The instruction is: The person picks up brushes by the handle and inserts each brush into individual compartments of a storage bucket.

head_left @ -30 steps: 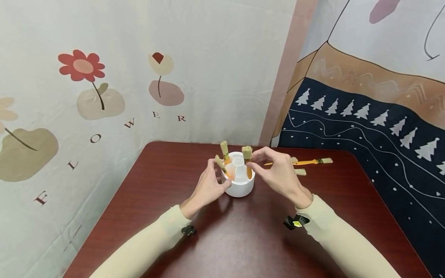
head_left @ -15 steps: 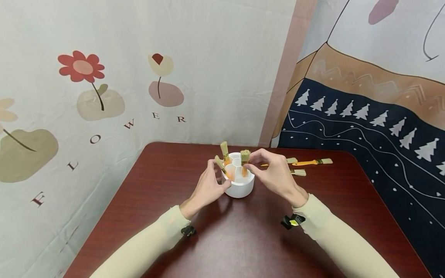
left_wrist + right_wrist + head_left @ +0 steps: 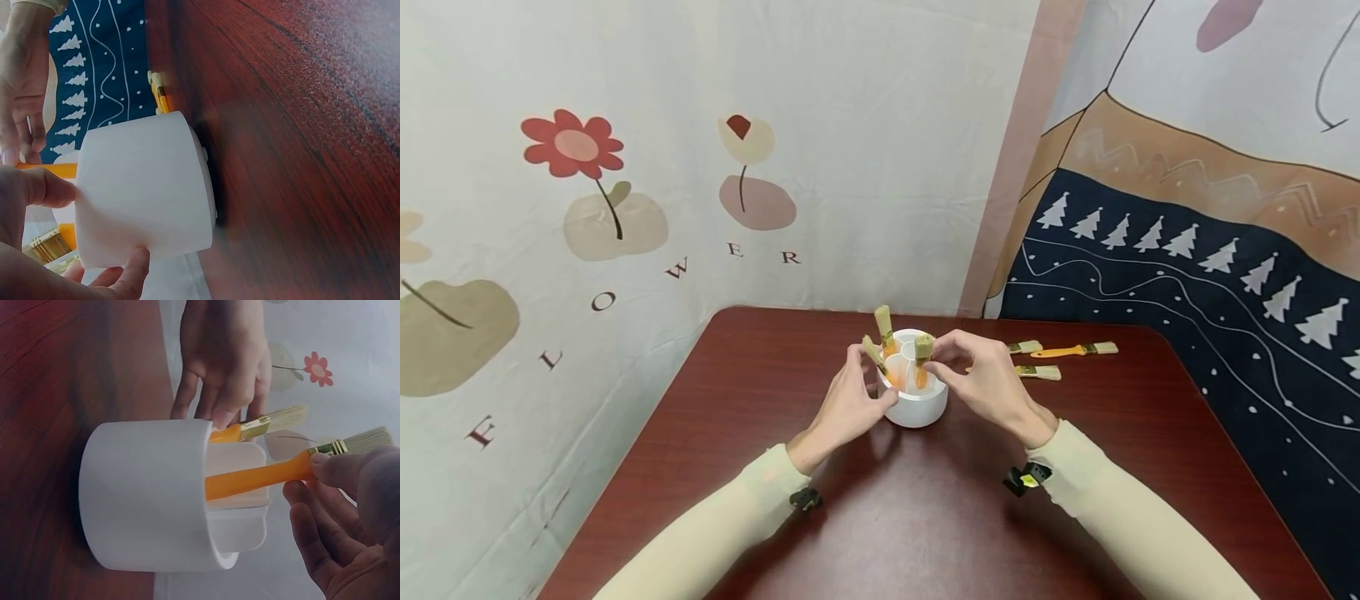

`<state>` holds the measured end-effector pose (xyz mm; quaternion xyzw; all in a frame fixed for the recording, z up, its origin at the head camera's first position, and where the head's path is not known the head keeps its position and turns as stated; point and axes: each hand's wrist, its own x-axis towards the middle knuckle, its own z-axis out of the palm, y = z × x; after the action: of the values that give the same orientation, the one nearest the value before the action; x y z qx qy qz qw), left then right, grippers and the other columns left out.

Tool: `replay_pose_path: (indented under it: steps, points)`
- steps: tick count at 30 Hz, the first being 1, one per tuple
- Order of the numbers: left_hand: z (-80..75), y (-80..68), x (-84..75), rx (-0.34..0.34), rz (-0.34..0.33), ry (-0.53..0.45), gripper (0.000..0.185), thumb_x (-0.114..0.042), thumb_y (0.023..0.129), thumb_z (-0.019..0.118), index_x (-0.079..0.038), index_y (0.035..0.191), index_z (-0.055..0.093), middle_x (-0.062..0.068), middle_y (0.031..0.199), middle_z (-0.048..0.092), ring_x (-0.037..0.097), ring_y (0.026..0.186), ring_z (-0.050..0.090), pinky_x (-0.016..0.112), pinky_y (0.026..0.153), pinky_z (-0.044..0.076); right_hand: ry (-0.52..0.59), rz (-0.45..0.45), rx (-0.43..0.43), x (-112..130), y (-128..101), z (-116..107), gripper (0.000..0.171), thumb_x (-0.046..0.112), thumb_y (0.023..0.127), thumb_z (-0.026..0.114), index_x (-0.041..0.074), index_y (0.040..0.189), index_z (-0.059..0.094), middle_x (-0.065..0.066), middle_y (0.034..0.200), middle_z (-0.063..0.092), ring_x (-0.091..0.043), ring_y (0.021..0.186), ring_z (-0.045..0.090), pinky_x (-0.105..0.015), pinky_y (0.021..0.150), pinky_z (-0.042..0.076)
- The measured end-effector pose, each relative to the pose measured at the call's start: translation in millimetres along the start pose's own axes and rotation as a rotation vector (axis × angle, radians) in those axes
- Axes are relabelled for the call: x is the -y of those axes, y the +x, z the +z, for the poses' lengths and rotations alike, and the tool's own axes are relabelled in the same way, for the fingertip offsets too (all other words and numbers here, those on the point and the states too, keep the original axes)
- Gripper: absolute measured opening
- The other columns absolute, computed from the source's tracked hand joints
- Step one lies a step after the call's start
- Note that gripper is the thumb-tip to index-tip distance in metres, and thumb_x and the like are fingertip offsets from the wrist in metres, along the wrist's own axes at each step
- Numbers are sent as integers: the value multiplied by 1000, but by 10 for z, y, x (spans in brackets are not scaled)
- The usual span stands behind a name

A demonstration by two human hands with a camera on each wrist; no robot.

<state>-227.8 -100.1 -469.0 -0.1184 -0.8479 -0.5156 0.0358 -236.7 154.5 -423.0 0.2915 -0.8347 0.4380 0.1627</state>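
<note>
**A:** Three brushes standing in the white holder [image 3: 914,404] mid-tabletop [image 3: 925,517]. Going left to right: left hand [image 3: 848,406] curls round the holder's side, steadying it, thumb and fingers on the wall. Right hand [image 3: 988,383] pinches the orange-handled brush [image 3: 922,360] just below the bristles, handle down in a compartment.

**B:** How would that brush handle, you reckon?

**A:** Light and stiff, I'd guess, with a smooth plastic handle that could be a bit slippery. Holding it at the metal ferrule looks sensible. Three spare brushes [image 3: 1060,352] lie flat further right.
</note>
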Motion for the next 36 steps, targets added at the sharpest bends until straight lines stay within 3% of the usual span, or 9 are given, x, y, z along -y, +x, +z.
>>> replay_pose_path:
  steps: [9,18,23,30,36]
  points:
    - [-2,-3,2,1,4,-4,67,-7,97,83,-4,153,46,27,154,66,40,147,69,54,114,67,-67,-17,23,-88,-48,85,25,3,95,96,10,113,81,-5,106,88,-17,92,83,-47,81,74]
    - [-4,-8,4,-2,5,1,67,-8,97,83,-3,153,46,28,154,65,41,146,70,53,113,67,-145,-111,39,-150,-92,157,26,2,95,96,8,115,81,-6,106,87,-18,91,81,-29,78,69]
    - [-1,-9,12,1,8,0,68,-8,96,83,-3,153,46,28,154,65,42,146,70,53,113,67,-165,-152,43,-167,-121,195,28,-1,94,95,7,116,80,-7,106,85,-19,90,81,-35,77,70]
    - [5,-5,20,6,10,1,69,-9,97,84,-4,153,46,28,153,65,41,145,70,53,113,67,-184,-183,53,-156,-153,206,28,-1,94,95,8,115,79,-7,106,84,-18,91,81,-34,77,70]
    - [3,-3,19,5,8,4,69,-9,97,85,-3,153,46,29,153,66,42,145,70,53,114,67,-174,-190,88,-136,-186,210,27,0,94,95,10,114,80,-5,106,84,-17,92,80,-41,77,71]
